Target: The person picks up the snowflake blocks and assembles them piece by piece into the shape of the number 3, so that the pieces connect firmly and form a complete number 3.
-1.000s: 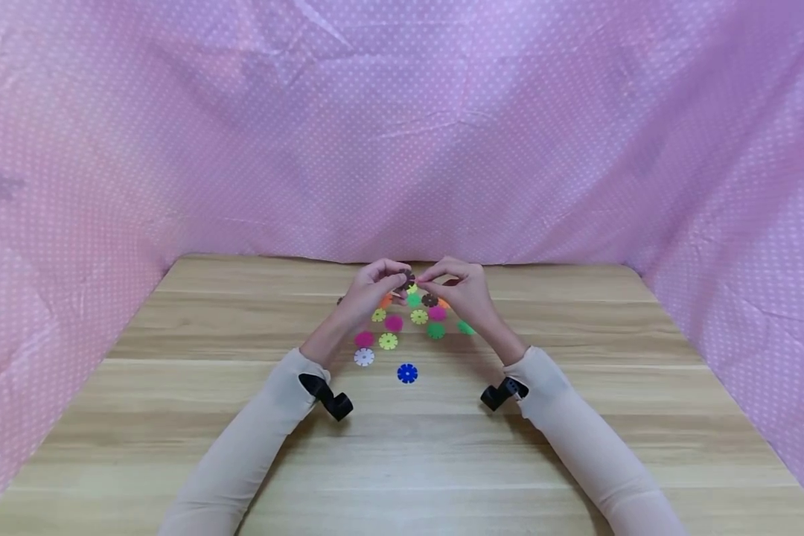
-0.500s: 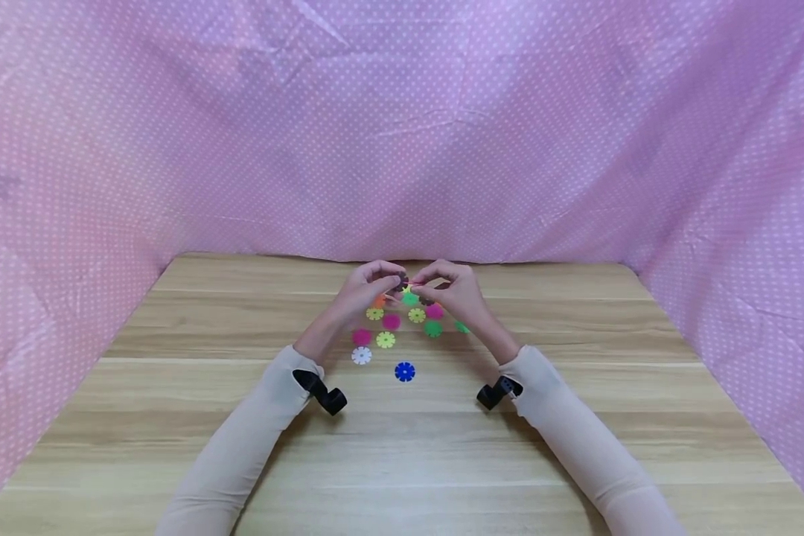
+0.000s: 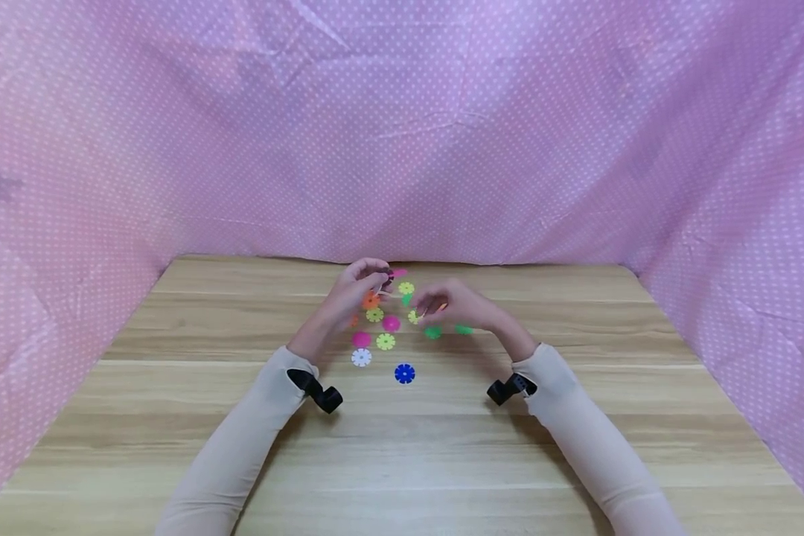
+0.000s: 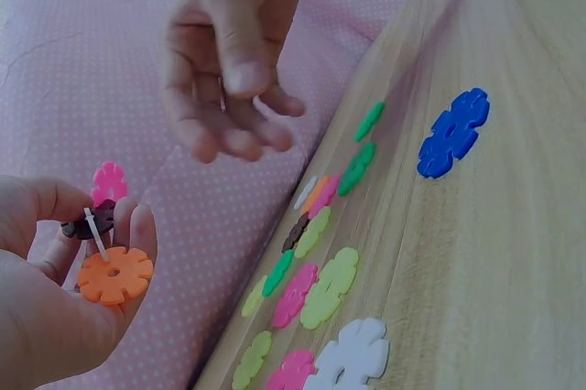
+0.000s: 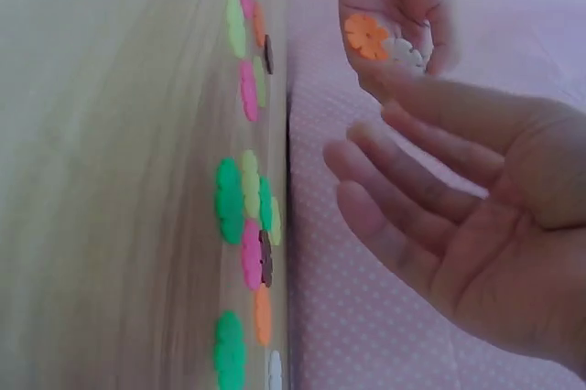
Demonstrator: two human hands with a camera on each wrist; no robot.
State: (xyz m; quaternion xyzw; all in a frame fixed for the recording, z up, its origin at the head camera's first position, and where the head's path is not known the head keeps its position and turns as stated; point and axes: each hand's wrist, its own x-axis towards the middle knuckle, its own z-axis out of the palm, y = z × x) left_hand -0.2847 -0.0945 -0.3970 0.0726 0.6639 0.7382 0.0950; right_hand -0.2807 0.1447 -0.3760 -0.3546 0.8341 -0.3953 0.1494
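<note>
Nearest first: two pale sleeves (image 3: 221,454) come up from the bottom corners of the frame, each with a black wrist camera (image 3: 324,398) at the cuff. They're over a wood-grain table (image 3: 402,461).

Just below the middle of the frame there's a notched blue disc (image 3: 399,374) lying flat, kind of off by itself. A white disc (image 3: 357,359) sits up and to the left of it, with a couple of pink discs (image 3: 391,323) and some yellow discs (image 3: 385,342) running up past it. Over to the right are two green discs (image 3: 432,333), under the right hand (image 3: 465,307).

That hand's right of center, up off the table, fingers loosely bent and nothing in them.

Slightly farther, left of center, the left hand (image 3: 351,294) has the joined-up bit. It pinches a dark brown disc (image 4: 105,216) between thumb and fingers. From the left wrist camera, a pale disc (image 4: 94,236) seen edge-on links that to an orange disc (image 4: 114,276) over the palm, and a pink one (image 4: 109,181) sticks up above.

Behind it all, polka-dot pink cloth (image 3: 402,149) fills the top half.
</note>
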